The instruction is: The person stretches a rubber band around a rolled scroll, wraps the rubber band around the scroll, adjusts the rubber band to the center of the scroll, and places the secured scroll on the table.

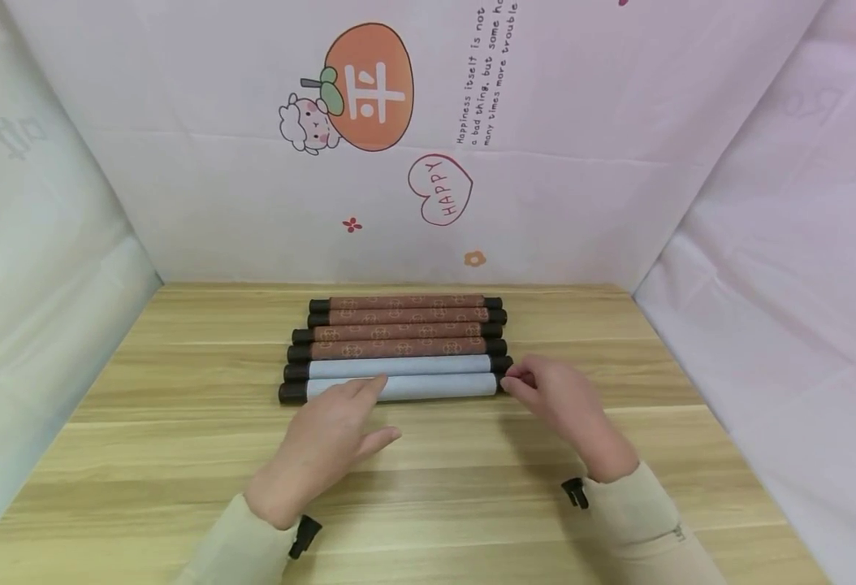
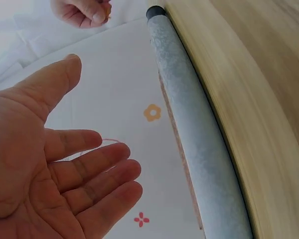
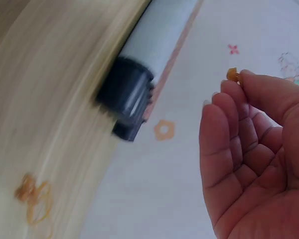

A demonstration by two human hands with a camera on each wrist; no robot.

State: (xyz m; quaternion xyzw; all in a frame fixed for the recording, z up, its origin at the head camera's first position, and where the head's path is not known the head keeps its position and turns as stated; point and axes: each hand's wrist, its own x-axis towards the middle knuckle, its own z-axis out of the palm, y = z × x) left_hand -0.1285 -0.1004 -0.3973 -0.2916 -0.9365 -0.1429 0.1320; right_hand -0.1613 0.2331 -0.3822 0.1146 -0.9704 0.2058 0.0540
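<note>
while the left hand [image 1: 331,435] hovers by the nearest pale blue cylindrical roll [image 1: 438,387], its grip is apart, the thumb well clear of the outstretched fingers. the right hand [image 1: 561,400] has its grip together, thumb and forefinger pinching a tiny amber piece [image 3: 232,74] near that roll's right end. the roll lies crosswise on the pale wood-grained tabletop [image 1: 428,504], with a second pale blue roll [image 1: 406,366] just behind it and four reddish-brown, gold-patterned rolls [image 1: 399,330] beyond, all side by side and fitted with black end caps [image 1: 293,393]. blurred amber loops [image 3: 39,201] show against the wood in the right wrist view; whether they rest on it cannot be told. a white printed cloth [image 1: 545,219] rises behind.
</note>
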